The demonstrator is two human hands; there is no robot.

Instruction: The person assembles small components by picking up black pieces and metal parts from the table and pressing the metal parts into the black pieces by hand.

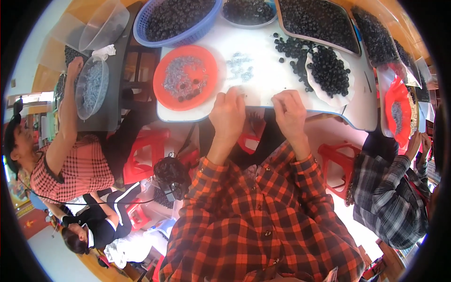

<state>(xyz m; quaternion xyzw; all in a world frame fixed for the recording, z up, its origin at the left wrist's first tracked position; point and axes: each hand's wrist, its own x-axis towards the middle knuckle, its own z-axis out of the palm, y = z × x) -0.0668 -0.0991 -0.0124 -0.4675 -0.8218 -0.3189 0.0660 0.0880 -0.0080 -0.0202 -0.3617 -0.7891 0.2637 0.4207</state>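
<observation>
My left hand [229, 114] is closed in a pinch at the front edge of the white table [263, 61]. Opposite it, a short gap to the right, my right hand [290, 110] is also closed, thumb and fingers together. Whatever either may hold is too small or hidden. Beyond my left hand lies a loose patch of small clear pieces [239, 66]. An orange plate [159, 84] to its left carries more clear pieces and several dark round ones. Right of my right hand, a white scalloped plate [348, 96] bears black ring-like parts, with loose black parts [296, 58] spilled beside it.
At the table's far side stand a blue basket [188, 35], a bowl [249, 23] and a tray [319, 44], all filled with black parts. Co-workers sit left and right. Red stools [339, 164] flank me; a clear tub [104, 89] is on the left table.
</observation>
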